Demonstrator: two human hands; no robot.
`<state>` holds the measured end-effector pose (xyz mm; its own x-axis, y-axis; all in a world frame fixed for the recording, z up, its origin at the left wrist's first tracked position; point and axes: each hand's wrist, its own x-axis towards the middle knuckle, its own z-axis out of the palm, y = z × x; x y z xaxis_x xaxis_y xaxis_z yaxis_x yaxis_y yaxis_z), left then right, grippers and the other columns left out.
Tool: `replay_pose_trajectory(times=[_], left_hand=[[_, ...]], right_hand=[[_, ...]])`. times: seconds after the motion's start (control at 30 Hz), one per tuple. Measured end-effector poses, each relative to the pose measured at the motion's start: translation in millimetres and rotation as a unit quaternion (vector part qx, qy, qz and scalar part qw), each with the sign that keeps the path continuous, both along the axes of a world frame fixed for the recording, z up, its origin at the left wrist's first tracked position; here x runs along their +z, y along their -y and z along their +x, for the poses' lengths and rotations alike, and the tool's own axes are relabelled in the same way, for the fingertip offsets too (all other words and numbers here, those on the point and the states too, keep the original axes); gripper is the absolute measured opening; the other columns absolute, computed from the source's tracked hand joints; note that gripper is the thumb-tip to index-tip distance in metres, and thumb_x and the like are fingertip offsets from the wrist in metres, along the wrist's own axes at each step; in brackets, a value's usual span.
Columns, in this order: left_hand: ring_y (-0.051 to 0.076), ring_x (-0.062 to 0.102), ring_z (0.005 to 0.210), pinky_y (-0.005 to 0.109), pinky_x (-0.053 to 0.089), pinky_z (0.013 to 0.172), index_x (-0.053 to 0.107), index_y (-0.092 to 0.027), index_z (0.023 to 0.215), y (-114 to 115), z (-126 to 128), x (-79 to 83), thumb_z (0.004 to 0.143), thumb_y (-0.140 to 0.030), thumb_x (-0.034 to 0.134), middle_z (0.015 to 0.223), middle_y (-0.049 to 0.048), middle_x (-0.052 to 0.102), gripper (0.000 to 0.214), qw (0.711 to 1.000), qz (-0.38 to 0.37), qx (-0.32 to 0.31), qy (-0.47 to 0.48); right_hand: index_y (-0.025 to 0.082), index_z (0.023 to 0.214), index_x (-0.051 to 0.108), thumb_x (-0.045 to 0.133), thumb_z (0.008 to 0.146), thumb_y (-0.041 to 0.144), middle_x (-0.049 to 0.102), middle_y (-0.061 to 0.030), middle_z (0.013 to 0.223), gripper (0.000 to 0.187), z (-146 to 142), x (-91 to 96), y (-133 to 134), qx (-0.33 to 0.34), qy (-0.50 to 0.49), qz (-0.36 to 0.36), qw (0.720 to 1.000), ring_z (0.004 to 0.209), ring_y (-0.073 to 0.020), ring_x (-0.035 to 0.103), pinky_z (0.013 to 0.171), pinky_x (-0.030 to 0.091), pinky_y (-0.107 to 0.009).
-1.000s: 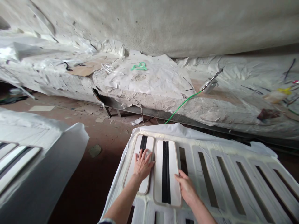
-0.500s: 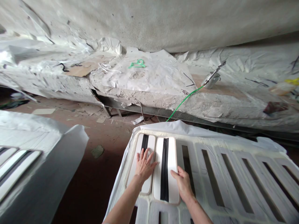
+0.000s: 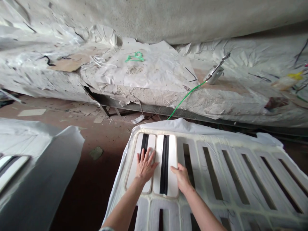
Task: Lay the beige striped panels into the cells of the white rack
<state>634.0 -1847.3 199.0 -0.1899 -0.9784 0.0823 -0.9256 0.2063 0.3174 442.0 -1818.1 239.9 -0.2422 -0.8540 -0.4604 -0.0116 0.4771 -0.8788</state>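
Note:
Two white rounded panels with a black stripe down the middle lie side by side at the near table's left end. On the left panel (image 3: 133,171) my left hand (image 3: 145,165) rests with its fingers spread, partly covering the stripe. My right hand (image 3: 181,176) grips the right edge of the right panel (image 3: 158,166), thumb on top and fingers at the side. Both panels lie in outlined places on the pale, slotted table surface (image 3: 199,150).
Rows of dark slots run to the right. Behind stands a sheet-covered bench (image 3: 154,77) with a metal spray tool (image 3: 218,66), a can (image 3: 215,78), a green hose (image 3: 179,105) and green string (image 3: 135,57). Another covered table (image 3: 57,144) with striped panels stands left, across a gap.
The view has shifted, so the scene sits slightly further left and up. The hands keep nearly the same hold, and the right panel stays beside the left one.

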Motion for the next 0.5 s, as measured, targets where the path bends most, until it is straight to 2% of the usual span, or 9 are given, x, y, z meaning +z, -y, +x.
replay_pose_trajectory(times=[0.1, 0.17, 0.23, 0.3, 0.4, 0.5], left_hand=[[0.030, 0.019, 0.146, 0.056, 0.025, 0.117, 0.026, -0.027, 0.151, -4.7, -12.3, 2.2, 0.098, -0.043, 0.035, 0.159, -0.0004, 0.024, 0.056, 0.998, -0.004, -0.066, 0.021], [0.027, 0.018, 0.147, 0.051, 0.022, 0.119, 0.023, -0.023, 0.152, -10.1, -24.1, 4.1, 0.099, -0.042, 0.031, 0.159, 0.0007, 0.024, 0.056, 0.993, -0.012, -0.120, 0.012], [0.030, 0.014, 0.148, 0.053, 0.017, 0.120, 0.023, -0.017, 0.152, -14.8, -37.5, 3.9, 0.098, -0.044, 0.029, 0.159, 0.0052, 0.025, 0.060, 0.994, -0.022, -0.108, -0.005], [0.031, 0.009, 0.148, 0.054, 0.011, 0.120, 0.021, -0.017, 0.152, -18.3, -51.2, 3.0, 0.099, -0.043, 0.027, 0.160, 0.0059, 0.023, 0.060, 0.995, -0.025, -0.094, -0.028], [0.029, 0.006, 0.149, 0.055, 0.009, 0.119, 0.017, -0.019, 0.153, -25.4, -70.1, 8.7, 0.099, -0.046, 0.024, 0.160, 0.0061, 0.021, 0.061, 0.995, -0.022, -0.079, -0.053], [0.032, 0.003, 0.148, 0.059, 0.007, 0.118, 0.014, -0.013, 0.152, -35.5, -86.3, 21.9, 0.097, -0.052, 0.022, 0.161, 0.0107, 0.019, 0.068, 0.996, -0.020, -0.055, -0.063]], right_hand=[[0.015, 0.078, 0.062, 0.063, 0.068, 0.029, 0.069, -0.0071, 0.066, 0.018, 1.9, 10.8, 3.5, 0.008, -0.103, 0.017, 0.994, 0.063, -0.0242, 0.065, 0.054, 0.047, -0.029], [0.015, 0.075, 0.063, 0.063, 0.068, 0.021, 0.069, -0.0091, 0.070, 0.010, 0.4, 20.1, 4.6, 0.017, -0.181, 0.032, 0.983, 0.070, -0.0256, 0.066, 0.057, 0.047, -0.029], [0.015, 0.079, 0.064, 0.066, 0.070, 0.018, 0.071, -0.0098, 0.078, 0.009, -6.1, 27.3, 3.1, 0.033, -0.248, 0.038, 0.967, 0.083, -0.0260, 0.067, 0.068, 0.049, -0.030], [0.016, 0.089, 0.065, 0.069, 0.075, 0.023, 0.072, -0.0094, 0.084, 0.016, -18.6, 34.3, -6.4, 0.045, -0.303, 0.040, 0.951, 0.088, -0.0254, 0.066, 0.078, 0.050, -0.033], [0.021, 0.113, 0.060, 0.067, 0.082, 0.028, 0.070, -0.0049, 0.103, 0.032, -48.1, 55.3, -49.8, 0.066, -0.340, 0.003, 0.938, 0.089, -0.0192, 0.066, 0.085, 0.050, -0.031], [0.023, 0.121, 0.056, 0.059, 0.087, 0.025, 0.066, -0.0044, 0.114, 0.034, -97.1, 88.7, -129.4, 0.075, -0.362, -0.095, 0.924, 0.099, -0.0174, 0.063, 0.091, 0.050, -0.030]])
